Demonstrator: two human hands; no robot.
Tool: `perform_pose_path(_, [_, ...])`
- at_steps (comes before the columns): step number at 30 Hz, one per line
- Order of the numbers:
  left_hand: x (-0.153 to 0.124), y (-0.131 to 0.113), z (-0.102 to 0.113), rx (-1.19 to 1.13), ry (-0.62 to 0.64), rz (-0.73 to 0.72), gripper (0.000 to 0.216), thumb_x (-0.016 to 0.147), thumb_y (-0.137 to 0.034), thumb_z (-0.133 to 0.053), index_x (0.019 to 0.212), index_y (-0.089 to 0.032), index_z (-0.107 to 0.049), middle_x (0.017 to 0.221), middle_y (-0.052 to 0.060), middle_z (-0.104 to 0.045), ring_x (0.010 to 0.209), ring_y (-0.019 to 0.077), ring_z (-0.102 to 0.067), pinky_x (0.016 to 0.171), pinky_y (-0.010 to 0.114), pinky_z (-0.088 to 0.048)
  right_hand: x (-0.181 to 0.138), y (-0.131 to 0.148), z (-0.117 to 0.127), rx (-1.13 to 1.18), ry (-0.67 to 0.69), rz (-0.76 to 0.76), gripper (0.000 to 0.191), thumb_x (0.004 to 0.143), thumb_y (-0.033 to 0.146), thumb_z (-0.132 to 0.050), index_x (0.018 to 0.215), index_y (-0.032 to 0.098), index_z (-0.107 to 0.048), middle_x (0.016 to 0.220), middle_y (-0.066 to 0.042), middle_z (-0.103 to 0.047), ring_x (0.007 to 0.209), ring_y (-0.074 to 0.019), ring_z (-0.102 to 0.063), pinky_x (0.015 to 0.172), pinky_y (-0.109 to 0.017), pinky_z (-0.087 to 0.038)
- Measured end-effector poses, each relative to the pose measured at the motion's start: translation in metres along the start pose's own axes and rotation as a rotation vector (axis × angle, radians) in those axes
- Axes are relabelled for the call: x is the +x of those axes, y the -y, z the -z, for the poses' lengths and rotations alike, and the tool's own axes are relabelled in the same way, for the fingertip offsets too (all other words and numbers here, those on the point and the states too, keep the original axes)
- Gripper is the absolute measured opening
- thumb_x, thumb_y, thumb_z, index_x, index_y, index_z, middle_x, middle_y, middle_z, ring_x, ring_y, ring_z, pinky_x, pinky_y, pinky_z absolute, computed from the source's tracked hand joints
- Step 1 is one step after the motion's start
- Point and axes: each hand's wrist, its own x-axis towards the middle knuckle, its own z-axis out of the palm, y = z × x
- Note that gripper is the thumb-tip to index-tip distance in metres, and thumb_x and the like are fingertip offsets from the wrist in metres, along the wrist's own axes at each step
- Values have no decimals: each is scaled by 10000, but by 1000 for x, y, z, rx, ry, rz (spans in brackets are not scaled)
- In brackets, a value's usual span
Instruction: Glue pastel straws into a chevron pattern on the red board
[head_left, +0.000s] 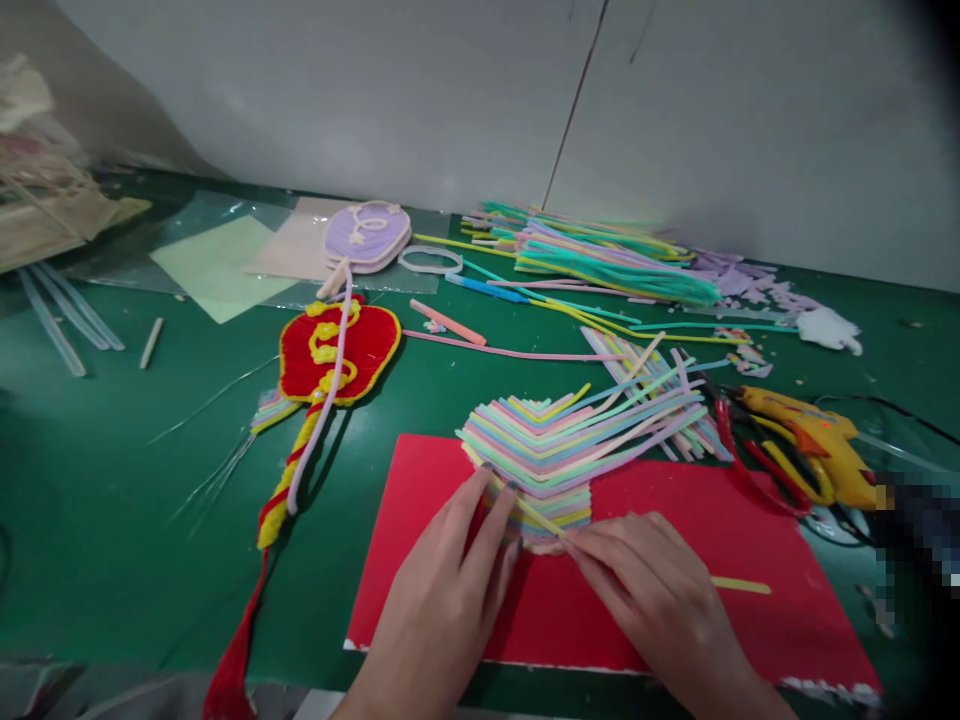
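Note:
A piece of pastel pipe cleaners (536, 445) laid side by side in a V pattern rests on a red sheet (427, 500). A yellow pipe cleaner (541, 518) slants across its lower part. My left hand (450, 580) presses this strip's left end down with its fingertips, on the piece's left edge. My right hand (652, 580) pinches the same strip between thumb and index finger at the lower right; its far end shows beyond that hand. Loose pipe cleaner ends (652, 410) stick out to the upper right of the piece.
A red and yellow fan ornament (367, 350) with a tassel and a lilac fan (364, 235) lie left. Behind are a bundle of pipe cleaners (600, 260) and a blue pen-like tool (487, 289). At right are red-handled pliers (757, 470) and a yellow glue gun (817, 435).

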Motion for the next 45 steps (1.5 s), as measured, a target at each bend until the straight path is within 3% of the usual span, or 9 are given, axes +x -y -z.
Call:
perform_pose_path(21, [-1, -1, -1, 31, 22, -29, 398, 960, -218, -408, 1322, -68, -476, 1330, 159, -568, 1168, 248, -589, 913, 360, -564, -5, -6, 5, -44, 10, -35, 347, 999, 245, -377, 841, 219, -685, 747, 6, -714, 682, -129, -611, 760, -277, -371])
perform_pose_path(31, [1, -1, -3, 81, 5, -30, 423, 948, -233, -423, 1324, -46, -472, 1358, 184, -541, 1219, 275, -549, 933, 390, -545, -5, -5, 3, -26, 12, -41, 309, 990, 244, -403, 852, 215, -677, 738, 7, -704, 678, -135, -592, 747, -280, -360])
perform_pose_path(45, [1, 0, -2, 148, 96, -76, 515, 965, -361, -402, 1363, -38, -443, 1432, 164, -466, 1298, 279, -473, 983, 412, -492, -7, -7, 4, -46, 41, -20, 279, 968, 198, -424, 853, 214, -678, 759, 3, -713, 703, -129, -623, 774, -286, -374])
